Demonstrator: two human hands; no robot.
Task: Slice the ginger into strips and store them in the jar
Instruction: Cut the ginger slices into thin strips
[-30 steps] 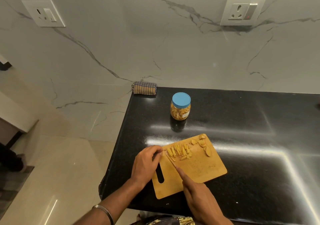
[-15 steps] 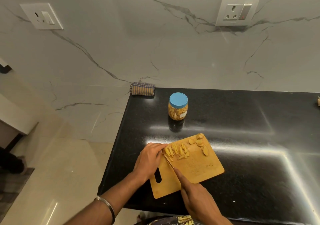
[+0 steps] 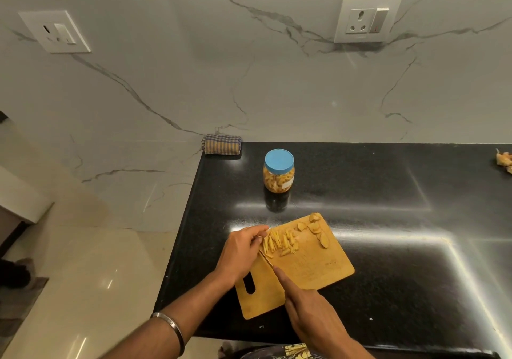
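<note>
A wooden cutting board [image 3: 313, 270] lies on the black counter. A heap of ginger strips [image 3: 279, 243] sits near its far left corner, with a few uncut ginger slices [image 3: 318, 230] to the right. My left hand [image 3: 241, 250] curls its fingers at the left end of the strips, pinching a piece there. My right hand [image 3: 310, 306] grips a knife [image 3: 266, 259], index finger stretched along its spine, the blade lying just left of the strips. A clear jar [image 3: 278, 171] with a blue lid, holding ginger pieces, stands behind the board.
A folded checked cloth [image 3: 221, 144] lies at the counter's back left corner. Ginger scraps [image 3: 504, 160] sit at the far right edge. The black counter [image 3: 401, 220] ends on the left, with floor below. Two wall sockets are set in the marble wall.
My left hand has slid slightly toward the strips and my right hand has kept the knife at the strips' left end. The camera view shifted a little.
</note>
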